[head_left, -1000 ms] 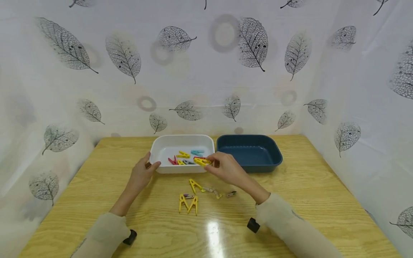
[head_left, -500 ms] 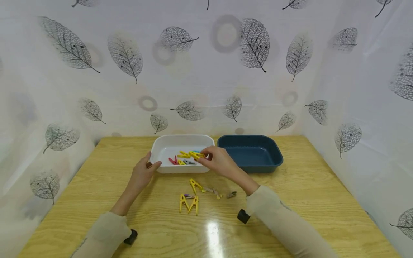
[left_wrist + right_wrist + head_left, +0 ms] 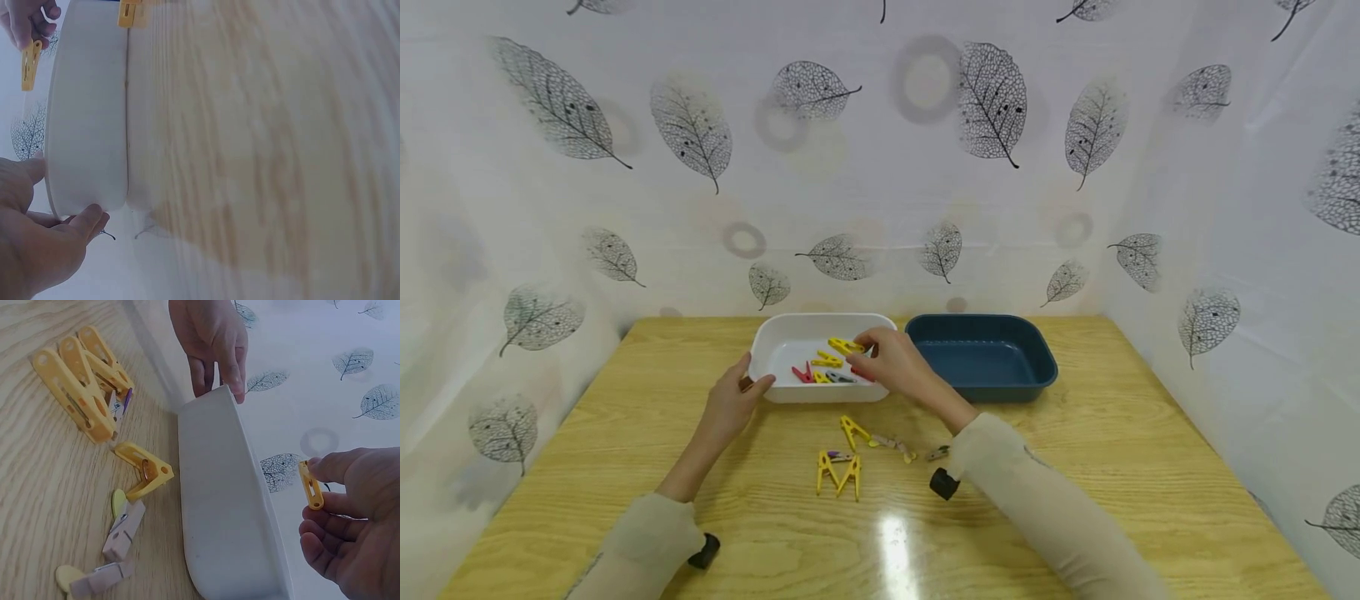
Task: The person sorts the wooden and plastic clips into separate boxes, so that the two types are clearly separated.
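R hand (image 3: 891,364) w/ ylw clip (image 3: 846,346) farther L

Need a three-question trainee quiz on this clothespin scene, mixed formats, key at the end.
1. What does the left hand hold? A) a red plastic clothespin; B) the white rectangular plastic tub; C) a grey plastic clothespin.
2. True or false: the right hand pinches a yellow plastic clothespin.
3. Fill in: from the person's side, the dark blue rectangular plastic tub stands to the ___ of the white one.

Key: 1. B. 2. True. 3. right.
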{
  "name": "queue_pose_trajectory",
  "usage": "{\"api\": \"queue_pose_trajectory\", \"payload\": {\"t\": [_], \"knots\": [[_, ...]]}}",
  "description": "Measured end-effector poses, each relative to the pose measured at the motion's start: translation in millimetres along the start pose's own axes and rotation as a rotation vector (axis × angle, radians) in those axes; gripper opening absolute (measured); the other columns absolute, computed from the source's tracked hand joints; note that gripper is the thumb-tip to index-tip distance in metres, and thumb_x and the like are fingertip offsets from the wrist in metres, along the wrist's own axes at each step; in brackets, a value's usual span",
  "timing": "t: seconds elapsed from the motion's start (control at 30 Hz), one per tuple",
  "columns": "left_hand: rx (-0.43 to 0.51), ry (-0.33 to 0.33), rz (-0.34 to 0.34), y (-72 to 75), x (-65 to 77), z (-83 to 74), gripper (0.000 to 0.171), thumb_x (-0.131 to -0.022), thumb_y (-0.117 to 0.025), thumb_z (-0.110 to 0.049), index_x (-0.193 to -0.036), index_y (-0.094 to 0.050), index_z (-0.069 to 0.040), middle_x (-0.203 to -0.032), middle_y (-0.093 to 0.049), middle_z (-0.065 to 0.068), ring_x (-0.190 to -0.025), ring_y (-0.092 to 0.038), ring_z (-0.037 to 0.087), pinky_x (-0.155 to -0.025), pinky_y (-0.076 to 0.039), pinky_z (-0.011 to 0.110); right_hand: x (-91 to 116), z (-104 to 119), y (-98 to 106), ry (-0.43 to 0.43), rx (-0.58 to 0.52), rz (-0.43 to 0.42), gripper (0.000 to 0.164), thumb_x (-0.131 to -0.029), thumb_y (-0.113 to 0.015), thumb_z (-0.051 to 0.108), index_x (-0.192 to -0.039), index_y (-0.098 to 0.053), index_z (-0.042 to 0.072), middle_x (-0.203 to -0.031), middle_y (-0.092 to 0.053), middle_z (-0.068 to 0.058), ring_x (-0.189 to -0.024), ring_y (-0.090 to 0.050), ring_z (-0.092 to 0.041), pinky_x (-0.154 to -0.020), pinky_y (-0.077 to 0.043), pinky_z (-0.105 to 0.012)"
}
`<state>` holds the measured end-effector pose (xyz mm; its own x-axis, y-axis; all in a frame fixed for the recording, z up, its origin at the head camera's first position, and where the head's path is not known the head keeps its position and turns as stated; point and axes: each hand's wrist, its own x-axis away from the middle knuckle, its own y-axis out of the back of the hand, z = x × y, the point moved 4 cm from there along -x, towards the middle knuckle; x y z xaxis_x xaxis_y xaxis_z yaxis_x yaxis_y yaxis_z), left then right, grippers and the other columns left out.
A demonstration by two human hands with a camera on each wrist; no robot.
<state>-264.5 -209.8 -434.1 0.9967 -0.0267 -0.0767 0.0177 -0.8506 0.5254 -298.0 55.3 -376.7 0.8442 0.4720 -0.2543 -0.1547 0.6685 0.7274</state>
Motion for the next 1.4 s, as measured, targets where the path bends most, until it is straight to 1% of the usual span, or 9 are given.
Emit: {"api": "queue_pose_trajectory", "payload": {"t": [0.2, 0.3, 0.47, 0.6, 0.73, 0.83, 1.0, 1.23, 1.4], "knots": [[0.014, -0.003, -0.004, -0.3, 0.2, 1.5, 0.070, -0.108, -0.058, -0.020, -0.159, -0.020, 0.010, -0.160, -0.027, 0.037, -0.140, -0.042, 0.048, -0.108, -0.046, 0.046, -14, 4, -8, 0.033, 0.034, -0.004, 0.030, -0.099, -0.072, 0.019, -0.122, -0.073, -0.001, -0.116, -0.072, -0.015, -0.090, -0.067, -0.021, -0.081, -0.059, -0.032], [0.016, -0.001, -0.007, -0.3, -0.3, 2.2, 0.070, -0.108, -0.059, -0.019, -0.158, -0.020, 0.011, -0.160, -0.027, 0.037, -0.140, -0.042, 0.048, -0.108, -0.046, 0.045, -21, 7, -12, 0.047, 0.050, -0.009, 0.029, -0.099, -0.072, 0.019, -0.120, -0.074, 0.000, -0.114, -0.073, -0.014, -0.089, -0.068, -0.021, -0.081, -0.059, -0.032], [0.006, -0.001, -0.009, -0.9, -1.0, 1.7, 0.070, -0.108, -0.058, -0.017, -0.157, -0.019, 0.013, -0.160, -0.025, 0.037, -0.140, -0.042, 0.048, -0.108, -0.046, 0.046, -33, 13, -16, 0.057, 0.092, -0.016, 0.025, -0.099, -0.072, 0.022, -0.116, -0.077, 0.004, -0.109, -0.075, -0.010, -0.081, -0.068, -0.017, -0.075, -0.058, -0.028], [0.007, 0.020, -0.012, 0.4, -0.8, 2.3, 0.071, -0.108, -0.058, -0.017, -0.158, -0.018, 0.013, -0.160, -0.024, 0.037, -0.141, -0.042, 0.048, -0.109, -0.046, 0.046, -43, 18, -20, 0.042, 0.110, -0.002, 0.028, -0.100, -0.071, 0.024, -0.120, -0.076, 0.005, -0.111, -0.075, -0.010, -0.084, -0.068, -0.018, -0.077, -0.058, -0.029], [0.012, 0.046, -0.016, 0.7, -1.1, 3.2, 0.071, -0.107, -0.059, -0.018, -0.158, -0.018, 0.012, -0.161, -0.024, 0.036, -0.141, -0.043, 0.047, -0.109, -0.046, 0.046, -53, 22, -24, 0.022, 0.088, 0.009, 0.033, -0.100, -0.072, 0.024, -0.124, -0.073, 0.002, -0.116, -0.073, -0.012, -0.094, -0.068, -0.021, -0.084, -0.059, -0.032], [0.016, 0.054, -0.019, 0.3, -1.7, 3.1, 0.071, -0.107, -0.059, -0.017, -0.158, -0.019, 0.012, -0.160, -0.026, 0.036, -0.140, -0.044, 0.047, -0.108, -0.047, 0.046, -59, 23, -26, -0.002, 0.075, 0.009, 0.034, -0.100, -0.072, 0.024, -0.125, -0.072, 0.002, -0.117, -0.073, -0.012, -0.098, -0.067, -0.022, -0.086, -0.058, -0.032], [0.032, 0.055, -0.017, -0.3, -1.6, 1.6, 0.072, -0.107, -0.060, -0.016, -0.158, -0.019, 0.012, -0.160, -0.026, 0.037, -0.140, -0.044, 0.046, -0.108, -0.047, 0.045, -69, 23, -30, -0.028, 0.093, 0.006, 0.033, -0.099, -0.073, 0.026, -0.124, -0.074, 0.004, -0.116, -0.073, -0.010, -0.100, -0.066, -0.021, -0.088, -0.057, -0.032], [0.058, 0.049, -0.022, 0.0, -1.8, 1.0, 0.073, -0.106, -0.061, -0.017, -0.157, -0.020, 0.013, -0.159, -0.027, 0.037, -0.140, -0.044, 0.047, -0.108, -0.047, 0.043, -80, 24, -34, -0.056, 0.124, 0.014, 0.034, -0.099, -0.073, 0.026, -0.124, -0.073, 0.002, -0.116, -0.073, -0.012, -0.103, -0.066, -0.023, -0.091, -0.057, -0.033], [0.052, 0.050, -0.026, -0.8, -2.0, 2.2, 0.072, -0.106, -0.062, -0.016, -0.157, -0.020, 0.013, -0.158, -0.029, 0.037, -0.139, -0.044, 0.047, -0.108, -0.047, 0.044, -85, 25, -35, -0.064, 0.125, 0.025, 0.035, -0.100, -0.072, 0.026, -0.125, -0.073, 0.002, -0.119, -0.072, -0.012, -0.104, -0.067, -0.023, -0.091, -0.057, -0.033]]}}
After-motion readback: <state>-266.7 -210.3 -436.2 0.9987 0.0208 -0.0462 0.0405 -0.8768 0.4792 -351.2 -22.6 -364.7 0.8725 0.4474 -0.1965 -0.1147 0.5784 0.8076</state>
